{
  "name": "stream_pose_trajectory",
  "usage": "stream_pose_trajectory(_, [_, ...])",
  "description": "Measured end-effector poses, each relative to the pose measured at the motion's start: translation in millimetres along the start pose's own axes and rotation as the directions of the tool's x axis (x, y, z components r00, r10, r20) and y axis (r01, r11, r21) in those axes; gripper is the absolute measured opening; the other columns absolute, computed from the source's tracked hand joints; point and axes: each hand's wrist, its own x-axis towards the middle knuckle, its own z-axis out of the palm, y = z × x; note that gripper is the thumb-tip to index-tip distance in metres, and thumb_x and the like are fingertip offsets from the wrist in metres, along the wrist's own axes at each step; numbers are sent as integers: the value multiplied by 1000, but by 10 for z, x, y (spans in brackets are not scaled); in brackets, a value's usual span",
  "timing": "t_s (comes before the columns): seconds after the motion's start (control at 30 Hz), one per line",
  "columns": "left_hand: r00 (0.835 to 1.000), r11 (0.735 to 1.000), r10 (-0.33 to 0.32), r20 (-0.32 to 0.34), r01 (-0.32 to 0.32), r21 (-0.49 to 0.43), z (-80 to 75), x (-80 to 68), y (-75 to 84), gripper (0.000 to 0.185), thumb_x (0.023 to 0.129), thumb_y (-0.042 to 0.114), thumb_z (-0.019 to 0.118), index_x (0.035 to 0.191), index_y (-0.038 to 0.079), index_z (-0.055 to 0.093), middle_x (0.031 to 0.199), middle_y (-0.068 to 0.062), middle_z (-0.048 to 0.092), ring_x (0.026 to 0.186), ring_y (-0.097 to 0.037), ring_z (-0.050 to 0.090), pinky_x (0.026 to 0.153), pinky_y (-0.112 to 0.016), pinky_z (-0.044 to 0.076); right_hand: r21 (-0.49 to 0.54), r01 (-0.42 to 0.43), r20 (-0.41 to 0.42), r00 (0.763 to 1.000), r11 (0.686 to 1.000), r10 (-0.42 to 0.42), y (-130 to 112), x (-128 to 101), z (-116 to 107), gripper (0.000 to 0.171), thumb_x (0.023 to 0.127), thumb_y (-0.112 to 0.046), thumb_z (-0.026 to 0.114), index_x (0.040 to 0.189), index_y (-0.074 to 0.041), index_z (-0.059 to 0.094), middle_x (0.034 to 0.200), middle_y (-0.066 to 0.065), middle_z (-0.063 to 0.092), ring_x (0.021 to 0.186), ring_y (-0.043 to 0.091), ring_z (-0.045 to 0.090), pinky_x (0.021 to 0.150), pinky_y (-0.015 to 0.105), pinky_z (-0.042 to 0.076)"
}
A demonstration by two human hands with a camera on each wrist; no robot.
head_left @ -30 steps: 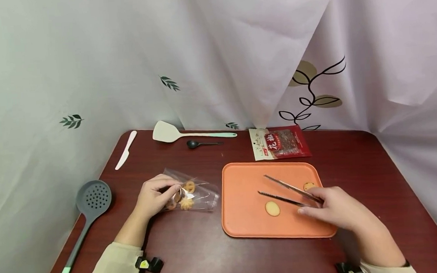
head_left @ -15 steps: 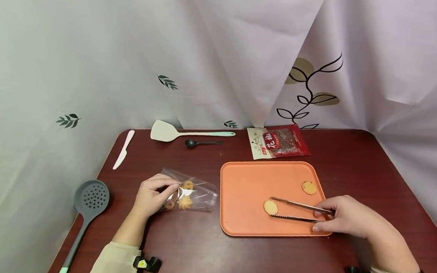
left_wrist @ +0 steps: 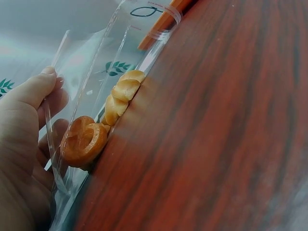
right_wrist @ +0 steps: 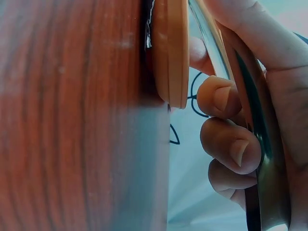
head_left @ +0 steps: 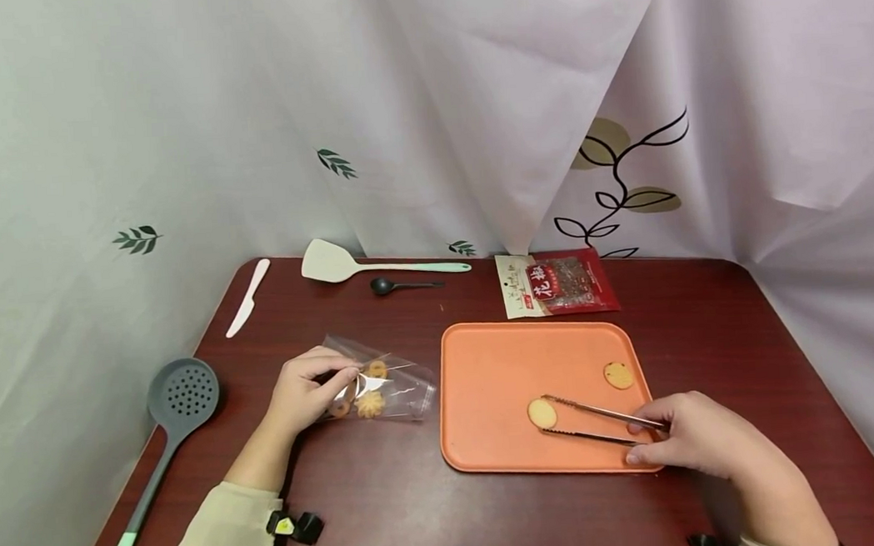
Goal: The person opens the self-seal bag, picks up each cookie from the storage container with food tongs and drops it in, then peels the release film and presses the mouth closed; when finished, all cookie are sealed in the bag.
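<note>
My right hand (head_left: 695,437) holds metal tongs (head_left: 603,411) over an orange tray (head_left: 487,362). The tongs' two tips stand at either side of a plain oval biscuit (head_left: 542,413); whether they touch it I cannot tell. A round speckled biscuit (head_left: 618,375) lies near the tray's right edge. To the left, my left hand (head_left: 312,389) pinches the edge of a clear plastic bag (head_left: 407,392). Inside are several cookies, among them a flower-shaped cookie (head_left: 371,405) and a browner, pretzel-like cookie (left_wrist: 85,142). In the right wrist view, fingers curl round the tongs' arms.
Along the table's back lie a white knife (head_left: 248,298), a cream spatula (head_left: 331,262), a small black spoon (head_left: 383,286) and a red spice packet (head_left: 561,284). A grey skimmer (head_left: 184,397) with a mint handle lies at the left edge. Cloth hangs behind the table.
My right hand has shifted right and toward me, and the tongs' tips have come down around the plain biscuit. Over the last half second little has moved. The left hand stays at the bag.
</note>
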Motion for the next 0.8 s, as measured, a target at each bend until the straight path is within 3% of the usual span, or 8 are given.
stream_pose_trajectory(0.5, [999, 1000, -31, 19, 31, -3, -23, -10, 1, 28, 83, -14, 83, 94, 12, 86, 90, 1, 77, 86, -13, 71, 83, -18, 54, -24, 34, -25, 999, 999, -35, -32, 1, 36, 30, 88, -42, 89, 75, -34, 64, 59, -23, 45, 52, -5, 38, 48, 18, 32])
stream_pose_trajectory(0.8, [1000, 1000, -18, 6, 18, -4, -9, -12, -2, 28, 79, -17, 84, 93, 7, 85, 90, -5, 77, 86, -14, 71, 83, -16, 53, -37, 15, -45, 999, 999, -16, -46, 11, 45, 29, 91, -46, 85, 76, -34, 64, 58, -24, 44, 51, -4, 39, 46, 19, 33])
